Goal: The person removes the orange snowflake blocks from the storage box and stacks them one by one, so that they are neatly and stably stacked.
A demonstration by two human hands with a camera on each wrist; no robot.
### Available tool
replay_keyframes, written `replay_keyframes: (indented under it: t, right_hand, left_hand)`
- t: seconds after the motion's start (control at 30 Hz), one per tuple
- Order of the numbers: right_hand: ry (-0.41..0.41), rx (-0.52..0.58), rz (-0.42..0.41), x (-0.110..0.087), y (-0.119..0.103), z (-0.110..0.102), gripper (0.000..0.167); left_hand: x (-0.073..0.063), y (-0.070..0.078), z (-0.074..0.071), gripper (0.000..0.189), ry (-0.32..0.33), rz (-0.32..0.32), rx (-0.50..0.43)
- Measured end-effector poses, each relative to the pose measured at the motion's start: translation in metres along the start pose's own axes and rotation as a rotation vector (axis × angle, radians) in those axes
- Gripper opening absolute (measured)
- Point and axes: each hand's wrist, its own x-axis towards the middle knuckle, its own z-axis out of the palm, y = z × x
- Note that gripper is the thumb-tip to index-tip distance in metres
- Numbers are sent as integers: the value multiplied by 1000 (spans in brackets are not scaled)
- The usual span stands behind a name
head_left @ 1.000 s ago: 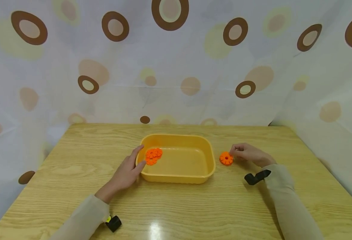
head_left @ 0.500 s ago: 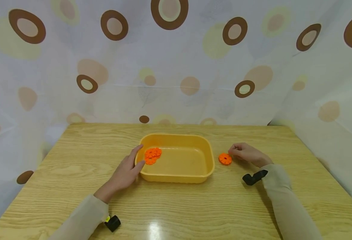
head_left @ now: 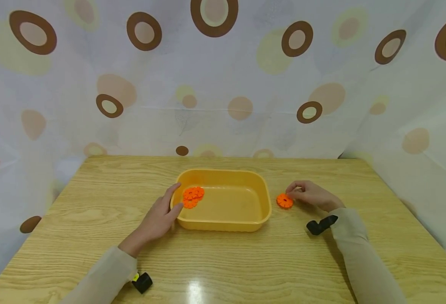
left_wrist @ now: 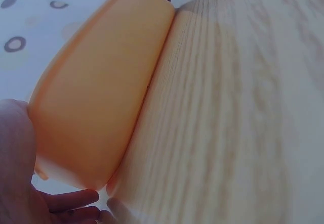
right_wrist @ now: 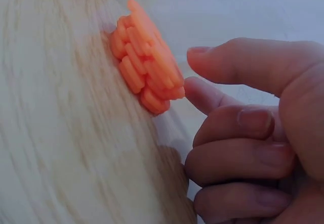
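Observation:
A yellow plastic tub sits on the table, with several orange notched discs lying at its left end. My left hand holds the tub's left end, thumb at the near part of the rim and fingers round the far part. Right of the tub lies a small stack of orange notched discs. My right hand is beside this stack. In the right wrist view, the index fingertip meets the edge of the stacked discs; the thumb tip is slightly apart from them, and the other fingers are curled.
The wooden table stands against a patterned curtain at the back and sides. Black wrist devices are on both sleeves.
The top of the right stack, tipped toward the viewer a second ago, now looks flatter. My right thumb and index finger have shifted slightly closer over its edge. The left hand stays put.

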Motion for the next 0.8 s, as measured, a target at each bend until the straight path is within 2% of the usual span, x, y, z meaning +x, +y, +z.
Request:
replay_keyframes:
  t: [0.23,0.43,0.63,0.8]
  right_hand:
    - [20,-6,18,0,-2,1,34]
    - [152,29,2,-2,-7,1,40]
    - [232,81,-50,-1,-26,-1,42]
    - [216,130,-96,14,-47,9,41]
  left_hand:
    - [-1,0,0,57,2,-1,-3]
    - [0,2,2,56,12,-5,0]
    - [1,3,4,58,1,16,-26]
    - [-1,2,0,57,7,-7,-4]
